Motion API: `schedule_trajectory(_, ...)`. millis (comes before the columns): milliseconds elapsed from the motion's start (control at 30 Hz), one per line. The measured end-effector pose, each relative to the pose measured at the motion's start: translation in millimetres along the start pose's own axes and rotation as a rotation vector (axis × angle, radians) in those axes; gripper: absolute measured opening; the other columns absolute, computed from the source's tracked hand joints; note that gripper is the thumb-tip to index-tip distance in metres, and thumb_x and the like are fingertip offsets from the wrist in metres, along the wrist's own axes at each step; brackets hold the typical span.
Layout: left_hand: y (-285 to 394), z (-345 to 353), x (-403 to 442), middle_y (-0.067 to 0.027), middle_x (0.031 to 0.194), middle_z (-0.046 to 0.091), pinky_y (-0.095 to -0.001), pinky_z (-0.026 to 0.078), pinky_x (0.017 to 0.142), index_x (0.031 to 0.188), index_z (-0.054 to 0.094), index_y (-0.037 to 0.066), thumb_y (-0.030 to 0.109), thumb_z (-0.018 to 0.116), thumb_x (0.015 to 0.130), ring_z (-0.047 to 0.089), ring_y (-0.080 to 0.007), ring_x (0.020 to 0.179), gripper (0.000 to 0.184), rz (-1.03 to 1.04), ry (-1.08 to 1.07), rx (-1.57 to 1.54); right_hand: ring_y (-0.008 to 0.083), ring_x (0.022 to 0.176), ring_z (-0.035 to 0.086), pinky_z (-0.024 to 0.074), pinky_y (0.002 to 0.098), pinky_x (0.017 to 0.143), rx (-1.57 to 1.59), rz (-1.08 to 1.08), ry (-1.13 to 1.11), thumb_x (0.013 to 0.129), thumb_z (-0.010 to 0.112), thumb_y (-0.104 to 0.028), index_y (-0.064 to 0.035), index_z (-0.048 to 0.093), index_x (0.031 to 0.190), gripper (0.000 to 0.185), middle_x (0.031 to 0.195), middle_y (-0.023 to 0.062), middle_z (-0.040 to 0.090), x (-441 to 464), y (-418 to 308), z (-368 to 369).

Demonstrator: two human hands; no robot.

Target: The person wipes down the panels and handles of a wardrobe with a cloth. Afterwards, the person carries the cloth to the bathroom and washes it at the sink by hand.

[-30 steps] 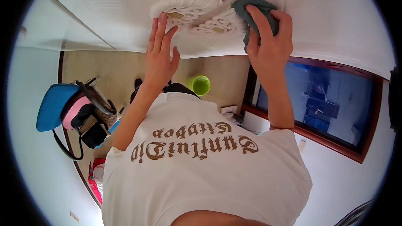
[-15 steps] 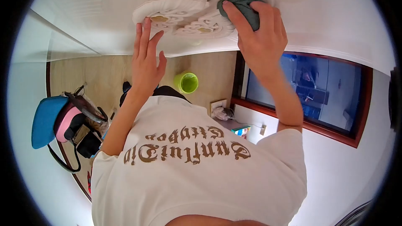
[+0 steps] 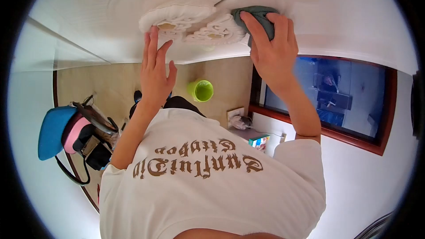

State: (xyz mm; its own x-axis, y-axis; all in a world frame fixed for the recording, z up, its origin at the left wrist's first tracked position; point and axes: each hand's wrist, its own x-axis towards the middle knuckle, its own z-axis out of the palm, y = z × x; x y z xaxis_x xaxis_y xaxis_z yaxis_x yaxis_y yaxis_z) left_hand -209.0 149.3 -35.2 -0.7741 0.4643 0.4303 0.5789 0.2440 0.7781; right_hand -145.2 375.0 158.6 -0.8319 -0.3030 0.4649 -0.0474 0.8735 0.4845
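A white panel fills the top of the view, with a carved ornament raised on its surface. The ornament has two parts, each with a yellowish centre, and a thin seam runs to it from the upper right. With fingers stretched out, my left hand rests its fingertips at the ornament's lower left edge and holds nothing. A folded dark green cloth is under my right hand. Its thumb and fingers grip the cloth against the panel, just beside the ornament's right end. Part of the cloth is hidden by the fingers.
A lime green bin stands on the wooden floor below the panel. At left are a blue chair-like thing and several bags. A dark red frame surrounds a bluish glass pane at right, near a small colourful box.
My right hand and the cloth sit slightly lower against the panel, still by the ornament's right end. My left hand stays at the ornament. The whole view has shifted a little.
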Motion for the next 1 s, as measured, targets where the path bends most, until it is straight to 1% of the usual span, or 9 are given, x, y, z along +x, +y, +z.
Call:
schedule_trajectory(167, 4.0, 2.2, 2.5, -0.0228, 0.171, 0.024, -0.0527, 0.033, 0.123, 0.139, 0.056, 0.002, -0.005, 0.062, 0.086, 0.025, -0.0491, 0.156, 0.054, 0.051, 0.026, 0.082, 0.0313, 0.086, 0.057, 0.0522, 0.0391, 0.063, 0.162, 0.14, 0.13, 0.066, 0.073, -0.001, -0.0275, 0.075, 0.122, 0.062, 0.108, 0.0096, 0.052, -26.0, -2.4, 21.4)
schedule_trajectory(233, 9.0, 1.2, 3.4, -0.0244, 0.171, 0.023, -0.054, 0.032, 0.123, 0.139, 0.057, 0.002, -0.005, 0.063, 0.087, 0.024, -0.0506, 0.156, 0.053, 0.015, 0.01, 0.086, 0.0317, 0.086, 0.056, 0.0519, 0.0393, 0.063, 0.214, 0.206, 0.164, 0.066, 0.073, 0.001, -0.0268, 0.076, 0.123, 0.064, 0.109, 0.0105, 0.051, -34.5, -4.7, 26.8)
schedule_trajectory(300, 11.9, 0.6, 4.4, -0.0241, 0.171, 0.022, -0.0543, 0.031, 0.123, 0.139, 0.057, 0.002, -0.005, 0.063, 0.087, 0.023, -0.0508, 0.156, 0.053, 0.025, 0.0, 0.102, 0.0318, 0.095, 0.057, 0.0541, 0.0392, 0.072, 0.294, 0.3, 0.16, 0.067, 0.071, 0.006, -0.0226, 0.077, 0.123, 0.063, 0.112, 0.0137, 0.051, -42.2, -8.3, 30.0)
schedule_trajectory(367, 13.9, 1.0, 5.0, -0.0239, 0.172, 0.021, -0.0546, 0.031, 0.123, 0.138, 0.057, 0.002, -0.005, 0.063, 0.087, 0.022, -0.0511, 0.156, 0.053, 0.034, -0.015, 0.12, 0.0316, 0.095, 0.057, 0.0537, 0.0392, 0.073, 0.329, 0.349, 0.186, 0.067, 0.07, 0.007, -0.0213, 0.077, 0.123, 0.063, 0.112, 0.0139, 0.051, -52.4, -9.8, 37.6)
schedule_trajectory(433, 17.4, 1.3, 5.1, -0.0233, 0.174, 0.014, -0.0521, 0.025, 0.126, 0.138, 0.059, 0.002, -0.005, 0.065, 0.088, 0.015, -0.0456, 0.16, 0.051, -0.019, -0.05, 0.113, 0.0314, 0.095, 0.057, 0.0533, 0.0392, 0.073, 0.366, 0.399, 0.212, 0.067, 0.07, 0.008, -0.02, 0.078, 0.122, 0.062, 0.111, 0.014, 0.051, -59.4, -11.0, 43.5)
schedule_trajectory(500, 20.8, 1.5, 5.9, -0.0235, 0.174, 0.013, -0.0513, 0.026, 0.126, 0.138, 0.059, 0.003, -0.005, 0.065, 0.088, 0.015, -0.0448, 0.16, 0.05, -0.018, -0.06, 0.145, 0.0328, 0.09, 0.055, 0.0511, 0.04, 0.069, 0.433, 0.421, 0.296, 0.064, 0.071, 0.008, -0.0216, 0.076, 0.123, 0.065, 0.108, 0.0114, 0.051, -63.8, -12.5, 49.2)
schedule_trajectory(633, 25.8, 4.9, 6.2, -0.0239, 0.174, 0.013, -0.0491, 0.026, 0.126, 0.137, 0.06, 0.003, -0.004, 0.065, 0.088, 0.016, -0.0426, 0.161, 0.049, -0.026, -0.046, 0.194, 0.033, 0.091, 0.055, 0.0514, 0.0406, 0.069, 0.486, 0.498, 0.338, 0.065, 0.071, 0.007, -0.0215, 0.076, 0.123, 0.066, 0.108, 0.0117, 0.052, -84.4, -14.6, 65.4)
schedule_trajectory(733, 32.0, 8.6, 7.1, -0.0248, 0.174, 0.014, -0.052, 0.03, 0.123, 0.137, 0.058, 0.002, -0.003, 0.063, 0.089, 0.018, -0.047, 0.159, 0.049, -0.003, -0.039, 0.2, 0.0336, 0.092, 0.056, 0.0518, 0.0421, 0.07, 0.522, 0.557, 0.36, 0.064, 0.071, 0.006, -0.0211, 0.076, 0.123, 0.065, 0.108, 0.0125, 0.052, -100.1, -17.3, 74.5)
schedule_trajectory(1000, 37.5, 18.3, 6.0, -0.0256, 0.173, 0.015, -0.0499, 0.031, 0.122, 0.134, 0.06, 0.004, -0.003, 0.064, 0.088, 0.021, -0.0463, 0.158, 0.047, -0.001, 0.006, 0.228, 0.0377, 0.098, 0.058, 0.0534, 0.046, 0.075, 0.689, 0.74, 0.359, 0.068, 0.072, 0.004, -0.0219, 0.075, 0.122, 0.061, 0.11, 0.0153, 0.054, -152.7, -47.4, 123.5)
